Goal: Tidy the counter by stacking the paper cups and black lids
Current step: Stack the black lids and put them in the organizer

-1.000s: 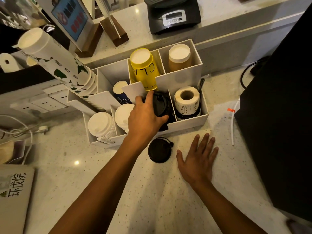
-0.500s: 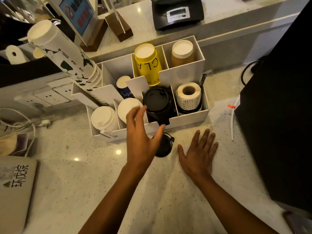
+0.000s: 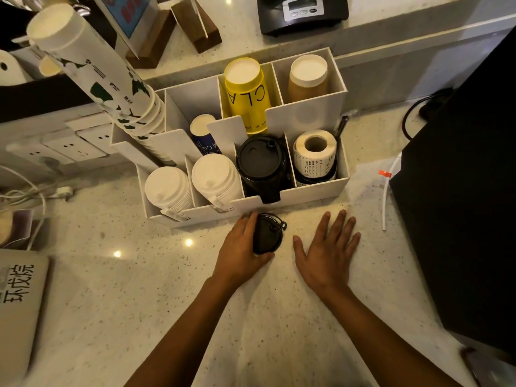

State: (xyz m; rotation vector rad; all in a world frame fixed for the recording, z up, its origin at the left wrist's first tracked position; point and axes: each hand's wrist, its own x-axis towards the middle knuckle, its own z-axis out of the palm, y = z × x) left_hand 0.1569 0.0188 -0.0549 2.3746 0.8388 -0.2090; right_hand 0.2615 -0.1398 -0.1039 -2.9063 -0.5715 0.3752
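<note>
Left hand (image 3: 242, 244) curls around the loose round black plastic lid (image 3: 267, 233), with the thumb at its near edge and the fingers along its left and far rim. It looks clamped on the lid, and the lid seems tipped up a little off the pale speckled stone counter (image 3: 139, 289). Right hand (image 3: 326, 251) lies flat on the counter just beside it, fingers spread apart, holding nothing.

That lid sits just in front of the white box with many little rooms (image 3: 339, 107). In one front room stands the stack of black lids (image 3: 261, 166), right behind the loose one.

I think the lid is very light and thin. It may bend if squeezed hard, and it looks smooth, so it could slip. The rim is the best place to hold, with fingers on opposite sides. A small plug on a thin strap (image 3: 282, 224) hangs off its far side and could catch on the box's low front wall.

The way up to the black stack is short and open. The stack of white lids (image 3: 216, 174) is close on the left, and the roll of paper labels (image 3: 315, 152) is close on the right, so the lid should come straight down. Plenty of bare counter lies near the person.
</note>
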